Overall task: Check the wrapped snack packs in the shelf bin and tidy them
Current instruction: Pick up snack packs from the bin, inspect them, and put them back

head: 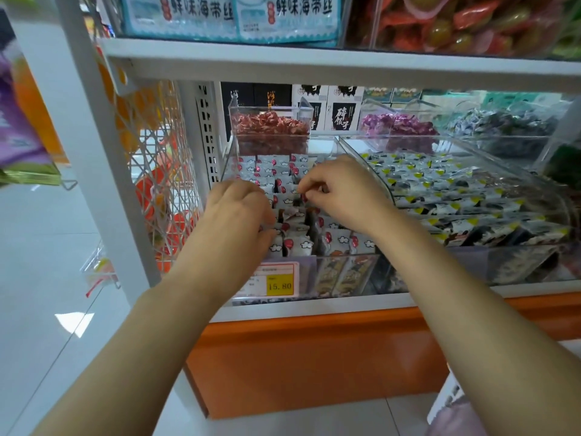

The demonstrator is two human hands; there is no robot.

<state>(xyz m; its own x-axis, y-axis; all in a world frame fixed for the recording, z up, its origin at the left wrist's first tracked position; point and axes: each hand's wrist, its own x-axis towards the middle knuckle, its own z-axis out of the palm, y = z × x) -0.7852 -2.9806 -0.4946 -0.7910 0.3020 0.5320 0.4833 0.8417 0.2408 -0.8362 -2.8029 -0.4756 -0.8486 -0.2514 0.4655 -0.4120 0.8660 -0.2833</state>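
Note:
A clear plastic shelf bin holds several small white wrapped snack packs with red dots and cloud prints, standing in rows. My left hand reaches into the bin's left side, its fingers curled down among the packs; what they hold is hidden. My right hand is over the middle of the bin, its fingertips pinching the top edge of one snack pack. Both hands are inside the same bin.
A neighbouring clear bin with yellow-marked packs sits to the right. Smaller bins of red candies and purple candies stand behind. A yellow price tag hangs at the front. The upper shelf board overhangs; a white wire rack is at left.

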